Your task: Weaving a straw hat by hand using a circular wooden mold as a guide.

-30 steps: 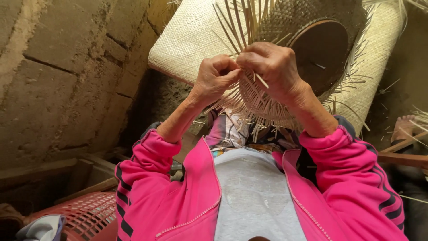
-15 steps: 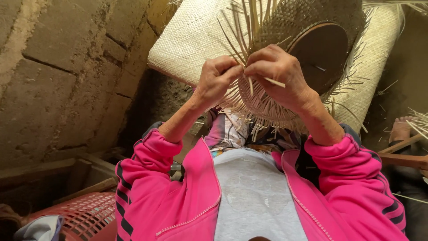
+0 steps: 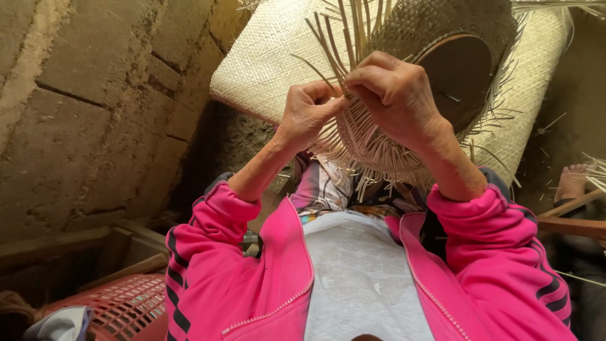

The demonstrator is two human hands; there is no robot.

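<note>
Pinching loose straw strands (image 3: 338, 60) of a half-woven straw hat (image 3: 435, 44) with left hand (image 3: 307, 113) and right hand (image 3: 394, 95), both closed, above a woven mat (image 3: 265, 69)

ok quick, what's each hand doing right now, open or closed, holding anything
Left hand: closed, fingers pinching straw strands at the edge of the woven hat.
Right hand: closed, gripping strands at the same spot on the hat.

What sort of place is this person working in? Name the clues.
Probably a simple home craft workshop: a rough block wall, a woven straw mat and a half-woven straw hat held by both hands.
</note>
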